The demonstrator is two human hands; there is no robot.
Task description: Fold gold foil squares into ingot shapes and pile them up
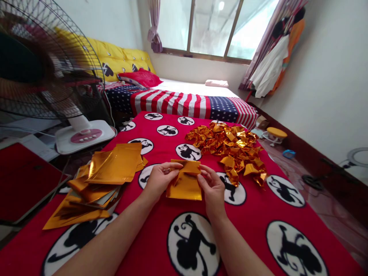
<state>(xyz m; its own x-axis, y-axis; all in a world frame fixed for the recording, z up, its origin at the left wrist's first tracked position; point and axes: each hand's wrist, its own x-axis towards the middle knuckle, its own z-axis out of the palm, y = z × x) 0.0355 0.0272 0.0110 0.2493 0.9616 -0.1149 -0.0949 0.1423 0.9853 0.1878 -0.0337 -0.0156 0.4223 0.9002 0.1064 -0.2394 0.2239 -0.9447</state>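
While two hands work at the middle of the red cloth, one gold foil sheet (184, 188) lies between them, a strip along its far edge standing folded. Left hand (157, 179) pinches the far left corner, thumb against fingertips; right hand (213, 188) grips the right edge the same way — two hands apart from each other, both clamped on that single sheet.

Over on the left, one stack of gold sheets (113, 165) sprawls, overlapped too closely for a sure count. Far right, one heap of crumpled-looking gold pieces (230, 140), dozens by the look of it, too tangled to number. All of it sits on one red cloth (235, 237) with black figures in white circles.

Farther out: one fan (84, 132) on the left, its blades a blur; one bed (172, 102) with one red pillow (143, 78); three window panes (214, 32) — and one yellow stool (276, 132) on the right.
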